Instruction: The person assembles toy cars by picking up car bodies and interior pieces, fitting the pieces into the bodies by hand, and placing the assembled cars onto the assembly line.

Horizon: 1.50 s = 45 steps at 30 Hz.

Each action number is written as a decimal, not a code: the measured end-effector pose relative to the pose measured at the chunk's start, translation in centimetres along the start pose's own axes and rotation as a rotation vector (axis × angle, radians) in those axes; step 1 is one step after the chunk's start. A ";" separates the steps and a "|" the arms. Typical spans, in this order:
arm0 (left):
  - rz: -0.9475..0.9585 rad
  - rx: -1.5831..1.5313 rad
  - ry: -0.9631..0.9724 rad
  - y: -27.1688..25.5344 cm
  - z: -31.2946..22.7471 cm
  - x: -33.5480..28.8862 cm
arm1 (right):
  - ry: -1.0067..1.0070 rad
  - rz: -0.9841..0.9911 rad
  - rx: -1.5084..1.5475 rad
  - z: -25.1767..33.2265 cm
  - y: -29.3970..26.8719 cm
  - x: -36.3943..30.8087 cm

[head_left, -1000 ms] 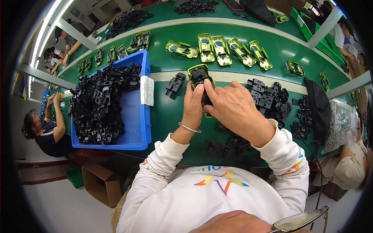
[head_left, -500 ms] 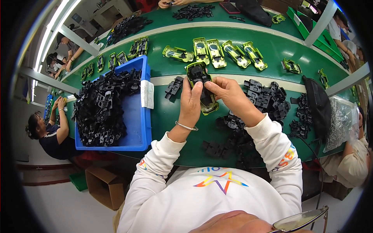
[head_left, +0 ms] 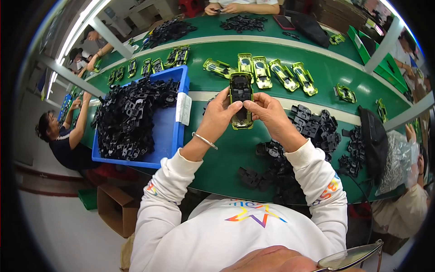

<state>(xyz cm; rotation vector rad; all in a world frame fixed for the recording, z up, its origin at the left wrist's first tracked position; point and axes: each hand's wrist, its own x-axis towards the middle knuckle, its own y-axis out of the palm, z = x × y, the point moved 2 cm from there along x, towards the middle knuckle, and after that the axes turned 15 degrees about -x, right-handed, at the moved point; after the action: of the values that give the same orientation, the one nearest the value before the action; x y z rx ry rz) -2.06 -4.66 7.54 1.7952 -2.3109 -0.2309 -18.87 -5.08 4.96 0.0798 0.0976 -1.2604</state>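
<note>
Between my two hands is a yellow-green toy car body [head_left: 242, 120], its hollow side facing up. A black plastic insert [head_left: 241, 86] sits inside it. My left hand [head_left: 218, 113] grips the left edge, thumb pressed on the black part. On the opposite edge my right hand [head_left: 271, 115] holds on the same way, its thumb close to the other. Just beyond the held piece, several more green car bodies [head_left: 261, 72] lie in a loose row. Black plastic parts [head_left: 315, 124] are heaped to the right of my right hand.
A blue bin [head_left: 174, 136] filled with black parts [head_left: 131, 118] stands at left. More parts lie near the table's front edge. At right are a black pouch [head_left: 374, 136] and a clear bag of small metal pieces [head_left: 398, 158]. Co-workers sit around the green table [head_left: 217, 158].
The car body has turned from tilted to nearly straight. My right hand has shifted down along its side, and both thumbs now press side by side. The whole view has shifted slightly.
</note>
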 end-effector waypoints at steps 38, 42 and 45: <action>-0.294 1.508 -0.380 -10.7 1.2 20.5 | -0.431 -0.043 -1.316 -3.0 -1.3 2.2; -0.477 1.253 -0.398 -9.4 3.8 19.8 | -0.393 0.037 -1.300 -4.2 -3.7 -0.3; -0.581 1.161 -0.261 -12.6 7.0 20.4 | -0.560 -0.096 -1.291 -3.5 -3.4 -2.2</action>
<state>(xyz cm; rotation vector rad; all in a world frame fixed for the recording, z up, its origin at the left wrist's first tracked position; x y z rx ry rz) 3.04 -27.56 -0.99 3.0713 -2.1177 1.0801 -22.83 -3.64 1.76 -1.3867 0.4093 -1.0721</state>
